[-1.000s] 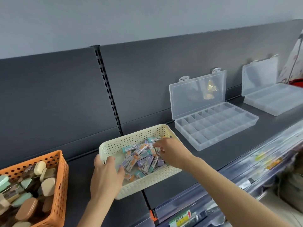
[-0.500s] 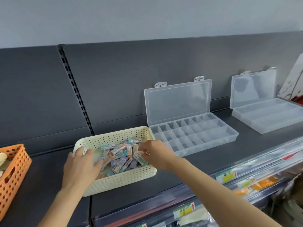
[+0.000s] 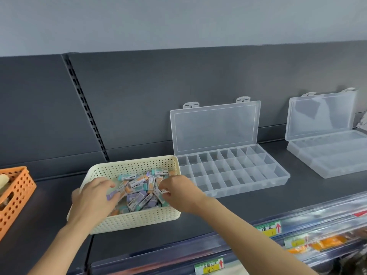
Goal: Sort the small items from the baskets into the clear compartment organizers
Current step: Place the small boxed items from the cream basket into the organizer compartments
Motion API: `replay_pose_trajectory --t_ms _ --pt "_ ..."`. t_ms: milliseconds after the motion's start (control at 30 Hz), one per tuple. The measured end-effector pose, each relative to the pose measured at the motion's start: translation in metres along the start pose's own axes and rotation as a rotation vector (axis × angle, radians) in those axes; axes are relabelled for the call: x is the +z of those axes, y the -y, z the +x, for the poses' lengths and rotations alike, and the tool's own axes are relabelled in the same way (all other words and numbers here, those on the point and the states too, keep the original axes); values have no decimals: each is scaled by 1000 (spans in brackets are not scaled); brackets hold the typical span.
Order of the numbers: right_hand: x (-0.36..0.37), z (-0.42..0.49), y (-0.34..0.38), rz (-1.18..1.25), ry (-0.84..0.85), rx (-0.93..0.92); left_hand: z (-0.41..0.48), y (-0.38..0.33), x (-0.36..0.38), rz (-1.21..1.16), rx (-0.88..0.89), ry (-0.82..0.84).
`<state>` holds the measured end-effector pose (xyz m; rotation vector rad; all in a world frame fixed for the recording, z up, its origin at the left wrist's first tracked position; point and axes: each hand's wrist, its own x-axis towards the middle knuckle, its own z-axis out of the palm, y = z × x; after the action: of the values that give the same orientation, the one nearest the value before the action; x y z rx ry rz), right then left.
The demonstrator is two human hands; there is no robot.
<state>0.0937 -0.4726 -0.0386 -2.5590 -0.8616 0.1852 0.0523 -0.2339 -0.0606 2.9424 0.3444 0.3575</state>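
Observation:
A cream perforated basket (image 3: pixel 137 218) stands on the dark shelf and holds several small wrapped erasers (image 3: pixel 139 186) in purple, teal and orange. My left hand (image 3: pixel 92 198) reaches in over the basket's left side, and its fingers curl on a purple eraser (image 3: pixel 111 195). My right hand (image 3: pixel 178 193) comes in from the right rim and pinches a white-labelled eraser (image 3: pixel 164 191) at its fingertips. Just right of the basket lies a clear compartment organizer (image 3: pixel 238 176), its lid (image 3: pixel 214 126) open against the back panel and its compartments showing nothing inside.
A second clear organizer (image 3: pixel 333 155), lid open, lies farther right on the shelf. An orange basket (image 3: pixel 16 195) with larger items sits at the left edge. The shelf's front edge carries price tags (image 3: pixel 210 265), with goods on a lower shelf below.
My left hand has moved from the basket's left rim into the basket, onto the erasers. My right hand stays among the erasers at the right side. The view has swung, so everything sits differently in frame.

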Motion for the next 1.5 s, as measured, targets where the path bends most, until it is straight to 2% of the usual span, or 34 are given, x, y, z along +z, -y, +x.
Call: replay_pose_trajectory --t_ms 200,300,400,533,800,1033,1200,1400,1500 --pt "-13 14 -9 -14 40 21 2 -3 -8 34 29 55" --pt "-13 26 -6 -37 81 43 9 -10 -13 47 66 175" --pt "-9 35 0 -74 171 41 16 -20 -15 -198 151 357" --pt "0 45 6 -234 277 -10 29 -25 -11 -166 244 543" --pt "0 48 6 -208 281 22 38 -17 -12 -216 223 609" --pt "-5 53 1 -111 234 12 42 -2 -7 -196 191 548" --pt "-9 59 -6 8 213 -30 39 -11 -6 -365 154 490" --pt "-20 74 -19 75 65 -9 38 -31 -7 -478 170 496" --pt "-23 76 -25 79 33 -14 39 -37 -6 -426 176 513"
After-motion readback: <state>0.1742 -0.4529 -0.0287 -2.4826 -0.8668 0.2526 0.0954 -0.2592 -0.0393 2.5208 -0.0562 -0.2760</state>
